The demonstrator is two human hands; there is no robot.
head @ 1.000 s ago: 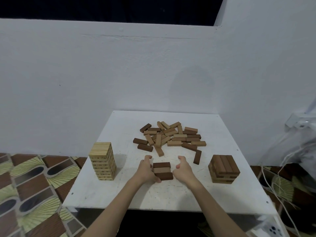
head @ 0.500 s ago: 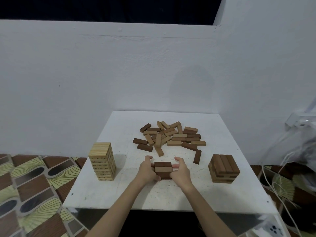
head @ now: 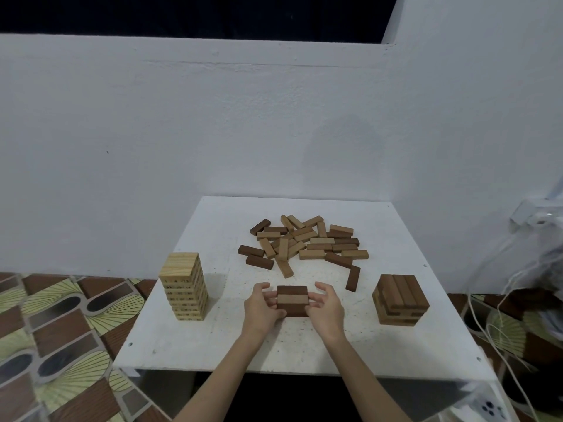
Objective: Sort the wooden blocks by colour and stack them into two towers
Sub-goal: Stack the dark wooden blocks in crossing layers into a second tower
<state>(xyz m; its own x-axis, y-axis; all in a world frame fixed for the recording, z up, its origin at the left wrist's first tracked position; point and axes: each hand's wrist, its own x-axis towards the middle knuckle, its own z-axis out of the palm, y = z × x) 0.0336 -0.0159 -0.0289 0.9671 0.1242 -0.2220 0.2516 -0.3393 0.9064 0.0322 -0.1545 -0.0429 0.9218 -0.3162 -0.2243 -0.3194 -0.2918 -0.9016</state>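
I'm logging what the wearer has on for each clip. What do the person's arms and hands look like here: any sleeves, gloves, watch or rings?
Both forearms are bare up to the bottom edge of the picture; no sleeve shows. The left hand and right hand are ungloved. No watch, bracelet or ring is visible on either wrist or on the fingers that show, though small items would be hard to make out in this view.

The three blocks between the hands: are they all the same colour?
No: the three blocks held between the left hand and right hand show a lighter one between two dark ones.

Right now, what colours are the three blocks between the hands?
Dark, light, dark brown row of blocks; head view.
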